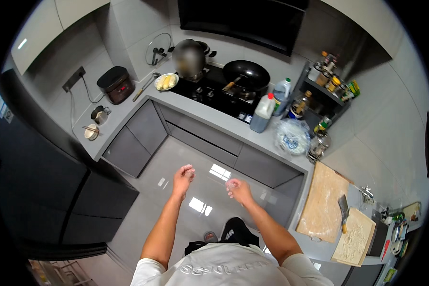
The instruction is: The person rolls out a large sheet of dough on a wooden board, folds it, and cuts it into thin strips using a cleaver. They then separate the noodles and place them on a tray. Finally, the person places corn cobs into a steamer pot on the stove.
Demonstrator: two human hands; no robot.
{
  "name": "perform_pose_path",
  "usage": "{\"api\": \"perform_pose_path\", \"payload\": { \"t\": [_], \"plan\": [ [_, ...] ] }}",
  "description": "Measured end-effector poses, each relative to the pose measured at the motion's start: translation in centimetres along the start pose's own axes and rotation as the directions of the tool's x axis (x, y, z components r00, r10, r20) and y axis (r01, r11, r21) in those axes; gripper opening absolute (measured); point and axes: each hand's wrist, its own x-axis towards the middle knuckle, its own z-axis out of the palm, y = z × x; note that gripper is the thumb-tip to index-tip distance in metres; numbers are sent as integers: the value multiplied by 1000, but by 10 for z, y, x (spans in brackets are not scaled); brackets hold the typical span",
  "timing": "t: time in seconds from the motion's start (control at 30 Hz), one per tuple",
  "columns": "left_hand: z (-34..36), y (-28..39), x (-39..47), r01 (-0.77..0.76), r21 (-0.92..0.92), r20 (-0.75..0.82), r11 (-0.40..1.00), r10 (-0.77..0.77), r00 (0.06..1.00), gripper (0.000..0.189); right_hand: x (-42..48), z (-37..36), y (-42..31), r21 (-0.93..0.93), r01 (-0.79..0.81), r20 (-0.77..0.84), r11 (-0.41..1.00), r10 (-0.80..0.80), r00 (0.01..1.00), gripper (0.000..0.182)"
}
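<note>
My left hand (184, 176) is raised over the grey tiled floor, its fingers loosely curled and dusted with something white, holding nothing. At the same height to its right is my right hand (237, 188), also floury and half curled, with nothing seen in it. Neither touches anything. On the right counter lies a floured wooden board (323, 203). A cleaver (343, 211) rests across the board's edge and a shallow tray (367, 228) holding thin pale strips, perhaps cut dough.
A black wok (246, 74) sits on the black gas hob (214, 102), with a plate of corn (166, 82) to its left. Jugs, including one with a red cap (262, 113), stand beside a bagged bundle (292, 137). A rice cooker (116, 85), steel mug (100, 116) and bowl (91, 132) occupy the left counter.
</note>
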Motion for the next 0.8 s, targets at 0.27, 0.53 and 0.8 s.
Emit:
{"api": "perform_pose_path", "payload": {
  "t": [0.27, 0.53, 0.8],
  "plan": [
    [-53, 36, 211, -322, 508, 92, 799, 321, 942, 35, 252, 81, -140, -574, 280, -10, 769, -349, 937, 34],
    [-34, 98, 443, -516, 748, 361, 417, 397, 844, 46, 516, 128, -231, -740, -79, -215, 668, -123, 969, 36],
    [-6, 104, 589, -548, 802, 475, 239, 301, 827, 50, 656, 141, -259, -813, -352, -336, 465, 120, 934, 43]
  ]
}}
